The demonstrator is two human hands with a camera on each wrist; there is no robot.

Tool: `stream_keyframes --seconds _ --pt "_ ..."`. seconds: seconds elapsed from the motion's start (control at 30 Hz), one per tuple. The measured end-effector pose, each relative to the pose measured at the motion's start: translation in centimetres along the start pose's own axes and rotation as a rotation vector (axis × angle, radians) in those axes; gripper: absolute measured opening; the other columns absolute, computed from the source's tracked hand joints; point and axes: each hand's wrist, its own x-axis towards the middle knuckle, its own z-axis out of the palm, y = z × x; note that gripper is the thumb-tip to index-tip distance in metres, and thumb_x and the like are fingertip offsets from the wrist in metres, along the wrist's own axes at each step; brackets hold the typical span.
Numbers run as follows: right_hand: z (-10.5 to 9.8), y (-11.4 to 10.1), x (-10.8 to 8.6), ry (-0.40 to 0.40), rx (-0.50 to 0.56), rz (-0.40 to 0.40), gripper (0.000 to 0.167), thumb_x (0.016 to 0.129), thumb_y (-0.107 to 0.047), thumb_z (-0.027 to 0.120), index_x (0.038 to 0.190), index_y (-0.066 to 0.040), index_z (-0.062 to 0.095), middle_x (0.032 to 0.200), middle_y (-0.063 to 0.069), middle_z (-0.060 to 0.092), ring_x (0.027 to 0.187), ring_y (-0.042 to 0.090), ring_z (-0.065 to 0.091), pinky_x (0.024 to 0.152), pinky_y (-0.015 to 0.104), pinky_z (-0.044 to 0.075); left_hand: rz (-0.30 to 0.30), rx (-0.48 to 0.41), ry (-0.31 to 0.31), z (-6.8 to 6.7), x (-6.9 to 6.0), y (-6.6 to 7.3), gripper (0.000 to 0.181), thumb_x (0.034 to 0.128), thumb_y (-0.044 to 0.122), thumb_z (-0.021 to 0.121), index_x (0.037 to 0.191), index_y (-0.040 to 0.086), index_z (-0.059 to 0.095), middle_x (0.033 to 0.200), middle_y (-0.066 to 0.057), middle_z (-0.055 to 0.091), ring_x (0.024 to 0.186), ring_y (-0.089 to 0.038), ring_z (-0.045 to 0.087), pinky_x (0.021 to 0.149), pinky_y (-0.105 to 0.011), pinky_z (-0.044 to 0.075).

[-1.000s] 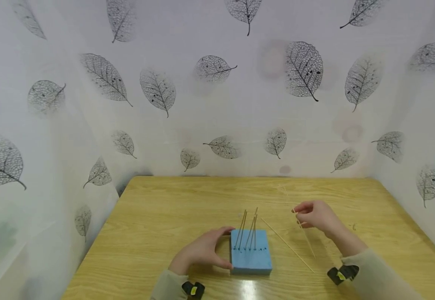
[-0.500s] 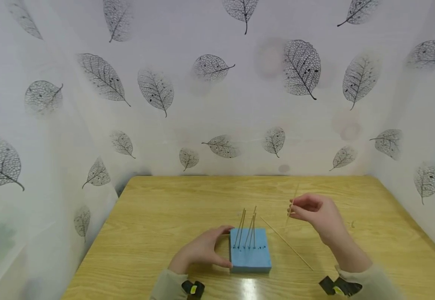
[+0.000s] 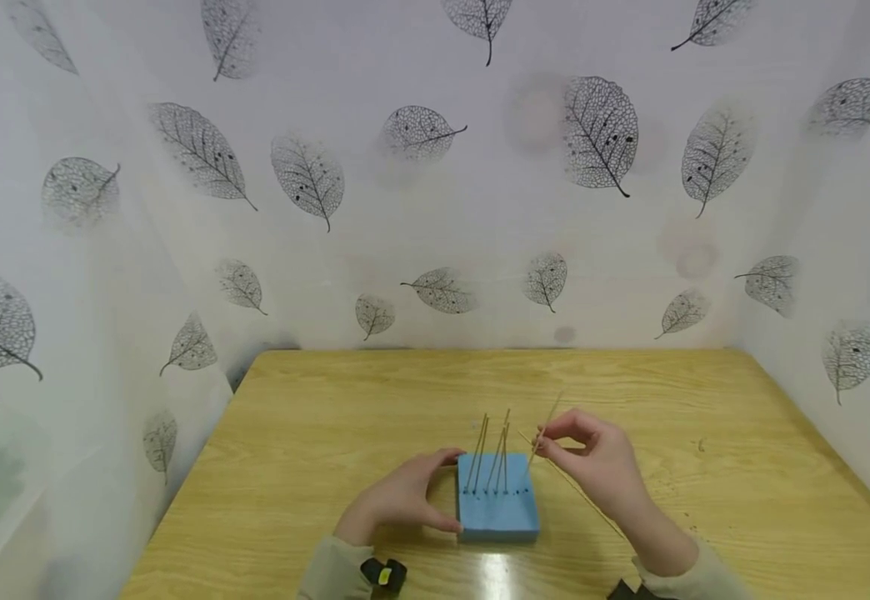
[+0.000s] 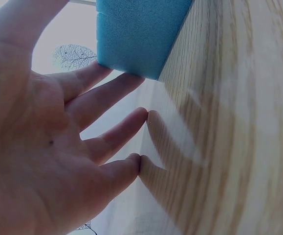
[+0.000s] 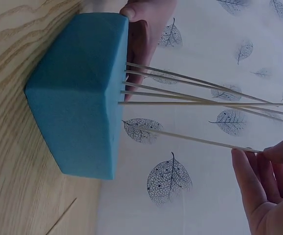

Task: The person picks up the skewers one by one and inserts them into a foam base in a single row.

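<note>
A light-blue foam block (image 3: 498, 517) sits on the table, with several thin wooden skewers (image 3: 482, 454) standing in a row of dark holes. My left hand (image 3: 403, 497) holds the block's left side, its thumb at the near corner and fingers at the far one. In the left wrist view, two fingertips touch the foam while the lower two fingers rest on the table. My right hand (image 3: 592, 462) pinches another skewer (image 5: 195, 138) between thumb and fingers. That skewer slants over the right end of the row; its lower tip appears just off the block's top face.
One more loose skewer (image 3: 585, 495) lies on the table right of the block, partly behind my right hand. The wood-grain table (image 3: 315, 417) meets leaf-printed white sheeting (image 3: 450, 217) at its back and sides. Small bits (image 3: 699, 446) lie farther right.
My right hand has moved left toward the block, and its skewer has turned from slanting down rightward to slanting down leftward above the holes. The left hand stays on the block.
</note>
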Motion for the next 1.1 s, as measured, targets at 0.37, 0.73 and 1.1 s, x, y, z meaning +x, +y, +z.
stream_keyframes --seconds 0.37,0.73,1.1 --pt "0.7 0.6 -0.1 -0.044 -0.004 0.004 0.006 0.084 -0.001 0.075 0.089 -0.002 0.071 0.095 0.015 0.072 0.084 0.005 0.071 0.072 0.024 0.062 0.003 -0.001 -0.007 0.0 0.1 -0.2 0.104 0.0686 0.047 0.087 0.153 0.015 0.035 0.153 0.001 0.045 0.141 -0.026 0.042 0.118 -0.052 0.033" --pt "1.0 1.2 -0.3 -0.135 -0.07 0.032 0.01 0.084 -0.003 0.076 0.093 -0.003 0.07 0.097 0.013 0.073 0.088 0.007 0.071 0.077 0.023 0.061 -0.007 -0.007 -0.012 0.1 -0.1 -0.1 0.103 0.0697 0.047 0.086 0.153 0.016 0.035 0.153 0.002 0.044 0.141 -0.026 0.041 0.118 -0.052 0.033" --pt "-0.2 1.9 -0.1 -0.235 -0.06 -0.019 0.023 0.085 0.008 0.066 0.107 0.001 0.065 0.102 0.022 0.069 0.09 0.006 0.068 0.08 0.023 0.06 -0.012 -0.006 -0.013 -0.1 -0.1 0.0 0.102 0.071 0.049 0.085 0.153 0.016 0.034 0.154 0.001 0.043 0.141 -0.027 0.041 0.118 -0.052 0.033"
